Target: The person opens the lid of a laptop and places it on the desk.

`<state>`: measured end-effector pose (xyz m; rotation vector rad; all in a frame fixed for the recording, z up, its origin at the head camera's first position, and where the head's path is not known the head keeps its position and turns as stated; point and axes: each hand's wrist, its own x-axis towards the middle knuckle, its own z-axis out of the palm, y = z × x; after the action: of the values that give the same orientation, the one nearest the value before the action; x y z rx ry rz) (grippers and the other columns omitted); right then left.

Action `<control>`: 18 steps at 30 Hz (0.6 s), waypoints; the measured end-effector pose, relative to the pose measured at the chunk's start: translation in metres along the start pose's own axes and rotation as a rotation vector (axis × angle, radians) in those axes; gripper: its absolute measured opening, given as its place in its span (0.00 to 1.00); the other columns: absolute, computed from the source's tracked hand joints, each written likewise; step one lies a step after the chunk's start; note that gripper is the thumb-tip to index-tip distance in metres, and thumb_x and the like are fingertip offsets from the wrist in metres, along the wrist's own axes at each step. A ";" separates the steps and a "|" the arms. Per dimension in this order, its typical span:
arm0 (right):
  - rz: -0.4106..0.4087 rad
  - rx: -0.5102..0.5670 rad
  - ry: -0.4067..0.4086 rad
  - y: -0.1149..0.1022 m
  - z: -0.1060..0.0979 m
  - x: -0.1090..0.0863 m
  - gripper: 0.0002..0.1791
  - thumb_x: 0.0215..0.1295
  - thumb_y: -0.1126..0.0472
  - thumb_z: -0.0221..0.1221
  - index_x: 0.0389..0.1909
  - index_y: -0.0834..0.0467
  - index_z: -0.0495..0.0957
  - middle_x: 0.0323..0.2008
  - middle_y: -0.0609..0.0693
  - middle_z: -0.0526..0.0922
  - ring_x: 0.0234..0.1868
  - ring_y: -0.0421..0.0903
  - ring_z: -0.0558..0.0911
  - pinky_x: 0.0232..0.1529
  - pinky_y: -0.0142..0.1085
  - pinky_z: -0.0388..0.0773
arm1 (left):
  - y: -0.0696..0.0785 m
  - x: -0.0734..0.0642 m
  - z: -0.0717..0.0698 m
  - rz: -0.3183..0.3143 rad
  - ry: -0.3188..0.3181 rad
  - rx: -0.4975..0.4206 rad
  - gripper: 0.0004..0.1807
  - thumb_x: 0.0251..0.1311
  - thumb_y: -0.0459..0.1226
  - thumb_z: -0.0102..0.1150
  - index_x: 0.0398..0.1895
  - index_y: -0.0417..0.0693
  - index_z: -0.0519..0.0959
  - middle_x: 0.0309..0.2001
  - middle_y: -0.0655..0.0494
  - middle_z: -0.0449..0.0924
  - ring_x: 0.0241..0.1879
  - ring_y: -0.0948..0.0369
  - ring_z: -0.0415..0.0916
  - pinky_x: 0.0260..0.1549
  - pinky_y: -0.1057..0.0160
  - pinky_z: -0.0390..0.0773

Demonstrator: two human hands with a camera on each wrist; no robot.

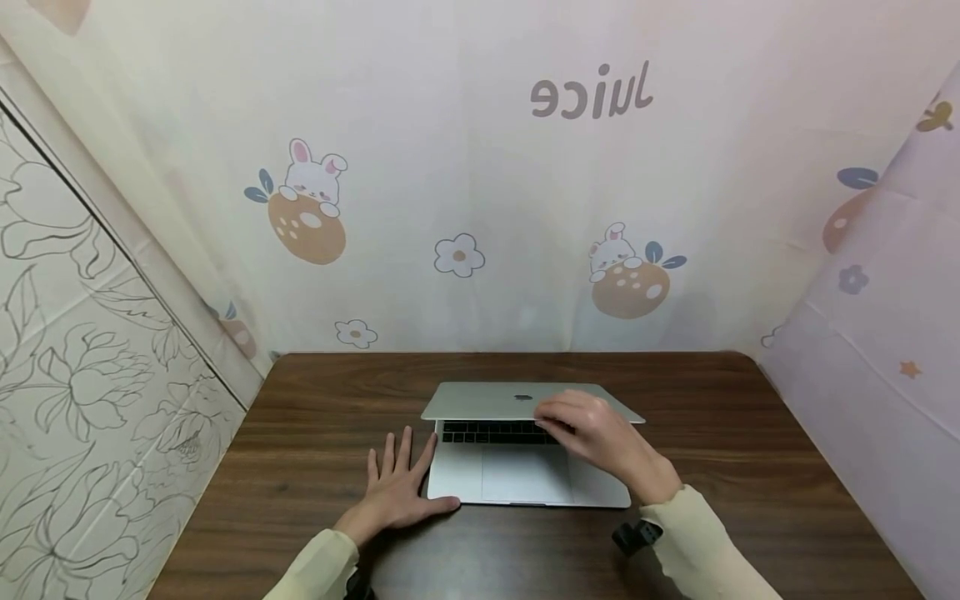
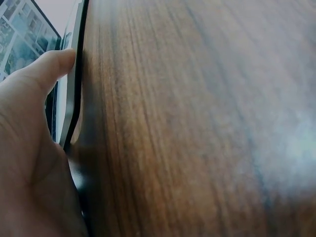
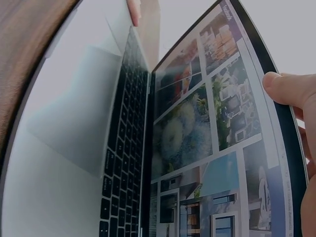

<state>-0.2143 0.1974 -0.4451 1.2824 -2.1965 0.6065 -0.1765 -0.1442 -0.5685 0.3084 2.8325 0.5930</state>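
A silver laptop (image 1: 525, 475) lies on the table, its lid (image 1: 480, 400) tilted partway over the keyboard (image 3: 123, 128). The lit screen (image 3: 197, 128) shows a grid of pictures in the right wrist view. My right hand (image 1: 588, 429) grips the lid's top edge, thumb on the screen side and fingers behind. At the laptop's left front corner, my left hand (image 1: 401, 492) lies with fingers spread, several on the table. Its thumb (image 2: 54, 64) rests on the laptop's front edge.
The brown wooden table (image 1: 322, 417) spreads around the laptop. Behind it hangs a pale curtain (image 1: 465, 167) printed with rabbits and flowers. A white floral panel (image 1: 90, 375) stands on the left, and another curtain (image 1: 885, 375) borders the right side.
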 end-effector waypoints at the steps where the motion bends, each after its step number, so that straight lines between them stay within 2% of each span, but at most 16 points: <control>1: 0.000 0.002 0.002 0.000 0.000 0.001 0.13 0.53 0.71 0.74 0.41 0.58 0.88 0.39 0.47 0.89 0.39 0.41 0.87 0.40 0.32 0.84 | 0.000 0.000 0.000 0.000 -0.002 -0.003 0.64 0.46 0.82 0.52 0.84 0.69 0.45 0.84 0.45 0.28 0.81 0.38 0.21 0.72 0.28 0.23; 8: 0.037 0.007 0.007 0.002 -0.003 0.006 0.13 0.55 0.70 0.74 0.41 0.57 0.88 0.39 0.46 0.89 0.39 0.40 0.87 0.38 0.31 0.84 | -0.001 0.000 0.000 -0.016 -0.025 -0.004 0.64 0.46 0.83 0.50 0.84 0.72 0.42 0.84 0.48 0.25 0.82 0.40 0.19 0.72 0.29 0.21; 18: 0.073 0.032 0.004 0.007 -0.005 0.011 0.12 0.57 0.70 0.73 0.41 0.56 0.88 0.39 0.46 0.89 0.39 0.40 0.87 0.38 0.30 0.84 | 0.000 0.001 0.000 0.000 -0.006 -0.011 0.64 0.47 0.82 0.52 0.85 0.68 0.45 0.84 0.44 0.29 0.81 0.37 0.21 0.72 0.29 0.22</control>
<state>-0.2244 0.1966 -0.4352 1.2199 -2.2467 0.6740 -0.1772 -0.1440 -0.5682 0.3076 2.8227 0.6063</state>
